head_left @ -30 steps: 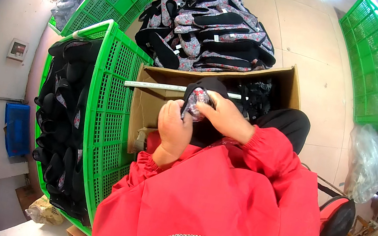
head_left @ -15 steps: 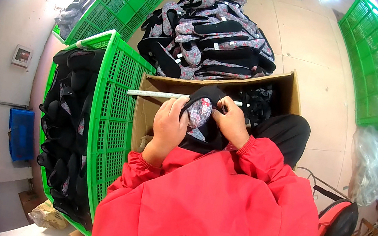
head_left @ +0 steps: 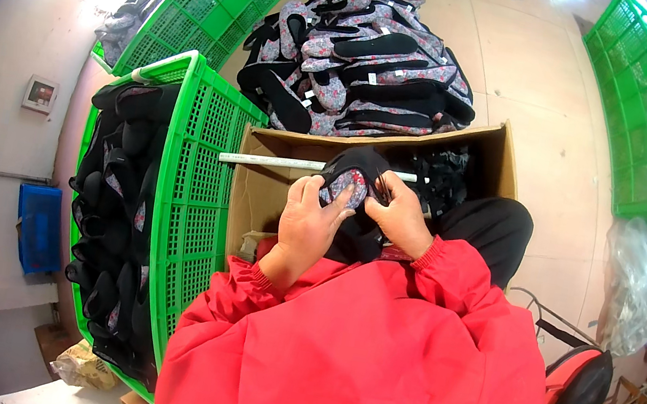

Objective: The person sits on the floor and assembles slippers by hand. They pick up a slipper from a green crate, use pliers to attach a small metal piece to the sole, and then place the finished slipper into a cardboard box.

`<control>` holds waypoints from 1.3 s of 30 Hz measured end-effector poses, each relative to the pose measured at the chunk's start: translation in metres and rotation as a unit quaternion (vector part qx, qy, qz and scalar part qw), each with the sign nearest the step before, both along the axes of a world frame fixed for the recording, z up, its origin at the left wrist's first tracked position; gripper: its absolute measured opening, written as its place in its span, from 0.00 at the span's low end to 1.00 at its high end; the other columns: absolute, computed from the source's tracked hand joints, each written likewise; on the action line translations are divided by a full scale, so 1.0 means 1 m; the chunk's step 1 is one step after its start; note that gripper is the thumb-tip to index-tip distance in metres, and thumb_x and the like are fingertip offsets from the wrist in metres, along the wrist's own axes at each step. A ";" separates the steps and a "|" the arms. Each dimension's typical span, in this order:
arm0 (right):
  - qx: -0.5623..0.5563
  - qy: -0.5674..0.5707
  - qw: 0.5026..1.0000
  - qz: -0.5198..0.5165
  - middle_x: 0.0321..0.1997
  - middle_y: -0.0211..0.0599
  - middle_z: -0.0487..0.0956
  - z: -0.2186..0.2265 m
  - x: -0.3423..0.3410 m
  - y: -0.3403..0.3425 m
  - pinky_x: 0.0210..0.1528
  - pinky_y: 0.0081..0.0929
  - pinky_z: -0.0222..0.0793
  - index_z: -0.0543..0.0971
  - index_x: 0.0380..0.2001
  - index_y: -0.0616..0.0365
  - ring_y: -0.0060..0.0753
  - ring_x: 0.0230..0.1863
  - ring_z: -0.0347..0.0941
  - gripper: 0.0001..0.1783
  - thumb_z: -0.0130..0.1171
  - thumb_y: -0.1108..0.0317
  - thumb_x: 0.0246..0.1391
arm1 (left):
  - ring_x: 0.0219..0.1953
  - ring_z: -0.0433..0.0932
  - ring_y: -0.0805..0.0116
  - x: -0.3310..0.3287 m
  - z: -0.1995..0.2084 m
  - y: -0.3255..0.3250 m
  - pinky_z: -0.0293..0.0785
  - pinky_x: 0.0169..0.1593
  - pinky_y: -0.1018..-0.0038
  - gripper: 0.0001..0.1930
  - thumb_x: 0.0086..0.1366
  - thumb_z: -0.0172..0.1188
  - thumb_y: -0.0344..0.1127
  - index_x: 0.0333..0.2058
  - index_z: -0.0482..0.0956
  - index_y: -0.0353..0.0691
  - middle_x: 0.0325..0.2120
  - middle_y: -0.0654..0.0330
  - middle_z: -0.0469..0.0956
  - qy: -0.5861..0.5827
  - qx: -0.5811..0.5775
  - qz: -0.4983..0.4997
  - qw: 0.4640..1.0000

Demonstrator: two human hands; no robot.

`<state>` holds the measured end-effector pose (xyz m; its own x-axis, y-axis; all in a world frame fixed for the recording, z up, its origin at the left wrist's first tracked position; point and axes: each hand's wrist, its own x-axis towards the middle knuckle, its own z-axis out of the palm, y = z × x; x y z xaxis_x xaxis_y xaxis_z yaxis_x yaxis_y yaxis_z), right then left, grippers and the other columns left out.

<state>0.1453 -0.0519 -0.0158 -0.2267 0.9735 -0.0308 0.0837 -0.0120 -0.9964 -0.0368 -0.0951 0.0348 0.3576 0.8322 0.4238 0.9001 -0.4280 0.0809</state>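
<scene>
A black cloth slipper (head_left: 360,159) with a flowered lining is held up between both hands, over the near side of a cardboard box. My left hand (head_left: 307,221) grips its near edge, with the thumb pressed against the flowered part. The fingers of my right hand (head_left: 404,216) are closed on the slipper's right edge. Just beyond the hands, a white rod (head_left: 279,163) lies across the cardboard box (head_left: 250,203). Dark crumpled material (head_left: 440,179) sits inside the box at the right.
Flowered and black slippers (head_left: 375,48) are heaped beyond the box. A green plastic crate (head_left: 194,206) full of black slippers (head_left: 117,210) stands close on my left. More green crates (head_left: 644,127) stand far right, above a clear plastic bag (head_left: 632,288).
My left hand has shifted slightly right and down, its thumb now on the flowered lining. The slipper is turned and less of its lining shows. My right hand keeps its hold.
</scene>
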 end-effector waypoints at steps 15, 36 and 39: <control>-0.007 -0.010 1.000 0.003 0.22 0.40 0.67 0.000 -0.013 0.001 0.31 0.32 0.64 0.68 0.29 0.61 0.33 0.25 0.62 0.11 0.60 0.72 0.46 | 0.43 0.70 0.59 -0.012 -0.028 0.102 0.65 0.43 0.63 0.03 0.50 0.66 0.36 0.23 0.82 0.47 0.35 0.62 0.69 0.049 0.001 0.091 0.995; -0.012 -0.069 0.997 0.018 0.24 0.46 0.70 0.003 -0.013 -0.010 0.32 0.37 0.65 0.68 0.29 0.61 0.45 0.26 0.68 0.11 0.60 0.70 0.46 | 0.36 0.80 0.61 -0.025 -0.047 0.102 0.79 0.36 0.68 0.07 0.58 0.57 0.33 0.29 0.84 0.40 0.38 0.55 0.79 0.200 -0.177 0.134 0.954; -0.022 -0.108 0.994 0.012 0.24 0.39 0.69 0.001 -0.007 -0.013 0.32 0.31 0.64 0.70 0.29 0.60 0.33 0.27 0.66 0.10 0.61 0.70 0.46 | 0.35 0.79 0.59 -0.014 -0.030 0.073 0.79 0.35 0.68 0.07 0.57 0.58 0.33 0.30 0.84 0.41 0.34 0.54 0.76 0.167 -0.106 0.157 0.968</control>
<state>0.1387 -0.0651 -0.0152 -0.2330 0.9645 -0.1243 0.2956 -0.0516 -0.9539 -0.0508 -0.0225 0.0044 0.1613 0.9774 0.1366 0.9743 -0.1356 -0.1801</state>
